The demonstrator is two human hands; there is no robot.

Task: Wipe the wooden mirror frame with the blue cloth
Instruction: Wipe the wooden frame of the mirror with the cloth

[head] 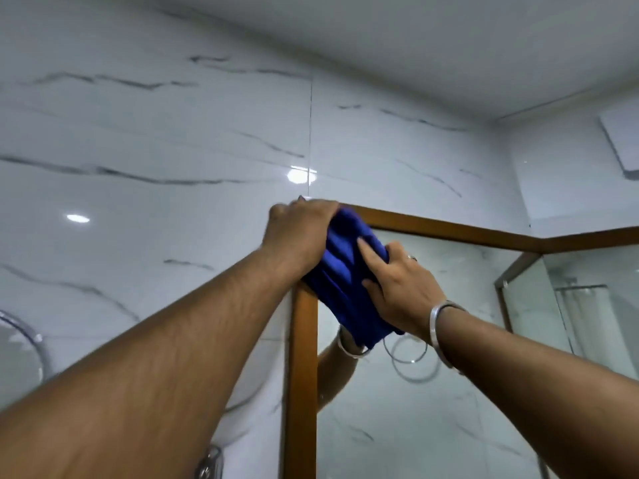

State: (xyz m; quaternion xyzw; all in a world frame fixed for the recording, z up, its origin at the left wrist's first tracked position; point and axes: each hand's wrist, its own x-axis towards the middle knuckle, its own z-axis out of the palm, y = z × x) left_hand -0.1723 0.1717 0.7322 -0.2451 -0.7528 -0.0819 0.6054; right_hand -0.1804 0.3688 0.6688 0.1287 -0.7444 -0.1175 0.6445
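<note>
The wooden mirror frame [449,229] runs along the top and down the left side of a wall mirror. A folded blue cloth [340,271] covers the frame's upper left corner. My left hand [297,233] presses the cloth's upper end against that corner, fingers curled over it. My right hand [397,285] lies on the cloth's lower right part, fingers spread flat on the fabric, a metal bangle at the wrist. The frame's corner itself is hidden under the cloth.
White marble-look wall tiles [155,150] surround the mirror. A chrome ring fixture [24,340] hangs on the wall at far left. The mirror glass [432,426] reflects a glass shower screen, a towel ring and my forearm. The ceiling is close above.
</note>
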